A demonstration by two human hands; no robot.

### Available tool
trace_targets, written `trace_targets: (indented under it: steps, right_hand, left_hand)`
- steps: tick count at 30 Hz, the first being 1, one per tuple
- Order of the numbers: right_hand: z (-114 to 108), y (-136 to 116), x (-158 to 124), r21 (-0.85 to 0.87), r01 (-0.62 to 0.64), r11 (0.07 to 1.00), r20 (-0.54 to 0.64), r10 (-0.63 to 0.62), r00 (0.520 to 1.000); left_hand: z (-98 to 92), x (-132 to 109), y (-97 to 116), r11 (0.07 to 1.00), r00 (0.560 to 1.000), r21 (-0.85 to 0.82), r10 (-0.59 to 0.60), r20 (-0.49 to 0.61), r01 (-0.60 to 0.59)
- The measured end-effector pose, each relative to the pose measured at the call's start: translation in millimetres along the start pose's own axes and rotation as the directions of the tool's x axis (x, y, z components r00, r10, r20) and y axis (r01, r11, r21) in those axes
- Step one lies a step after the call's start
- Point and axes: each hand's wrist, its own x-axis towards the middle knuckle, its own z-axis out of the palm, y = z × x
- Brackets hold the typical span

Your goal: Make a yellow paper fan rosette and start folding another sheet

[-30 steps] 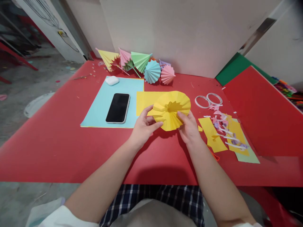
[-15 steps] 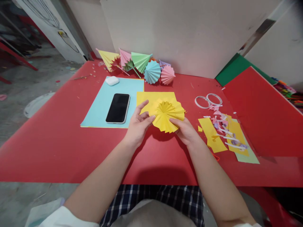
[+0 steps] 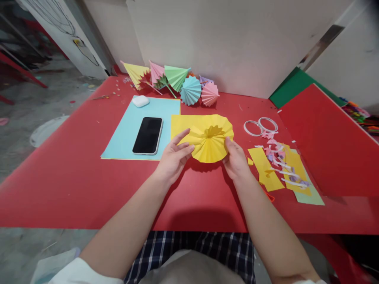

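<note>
A pleated yellow paper fan (image 3: 211, 139), spread into a near-round disc, is held just above the red table (image 3: 74, 173). My left hand (image 3: 174, 156) pinches its left edge, with the index finger stretched out. My right hand (image 3: 237, 159) grips its right edge with closed fingers. A flat yellow sheet (image 3: 180, 124) lies under and behind the fan.
A black phone (image 3: 148, 135) lies on a light blue sheet (image 3: 124, 130), with a white earbud case (image 3: 140, 101) behind it. Several folded paper fans (image 3: 177, 81) stand along the back wall. Tape rings (image 3: 260, 125) and yellow paper scraps (image 3: 278, 167) lie to the right.
The fan was squeezed into a smaller crumpled rosette half a second ago. It is now spread wide again, and my right hand has shifted slightly up its right edge.
</note>
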Motion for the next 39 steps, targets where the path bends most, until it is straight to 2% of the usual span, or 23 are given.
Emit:
trace_targets:
  steps: [4, 12, 21, 26, 30, 35, 39]
  right_hand:
    - [-1, 1, 2, 0.002, 0.032, 0.999, -0.036, -0.032, 0.999]
    - [-3, 4, 4, 0.034, -0.008, 0.999, 0.010, 0.008, 1.000]
    - [-2, 6, 4, 0.095, -0.130, 0.987, 0.124, 0.118, 0.985]
    - [0, 12, 1, 0.081, -0.147, 0.986, 0.203, 0.128, 0.971]
    - [4, 13, -5, 0.020, -0.191, 0.981, 0.223, 0.182, 0.958]
    - [6, 7, -11, -0.003, -0.188, 0.982, 0.267, 0.182, 0.946]
    - [4, 4, -11, -0.052, -0.179, 0.982, 0.258, 0.187, 0.948]
  left_hand:
    - [-3.5, 4, -4, 1.000, 0.994, -0.015, 0.016, -0.110, -0.018]
    - [-3.4, 2, -2, 1.000, 0.990, -0.001, -0.012, -0.142, 0.012]
    - [-1.8, 2, -1, 0.996, 0.994, -0.076, -0.064, -0.091, 0.057]
    - [1.6, 1, -2, 0.988, 0.996, -0.128, -0.088, -0.005, 0.087]
    - [2.4, 2, -3, 0.983, 0.993, -0.157, -0.105, -0.050, 0.096]
    - [0.4, 4, -2, 0.986, 0.995, -0.159, -0.066, -0.079, 0.053]
    - [-2.1, 5, 0, 0.992, 0.996, -0.120, -0.032, -0.086, 0.021]
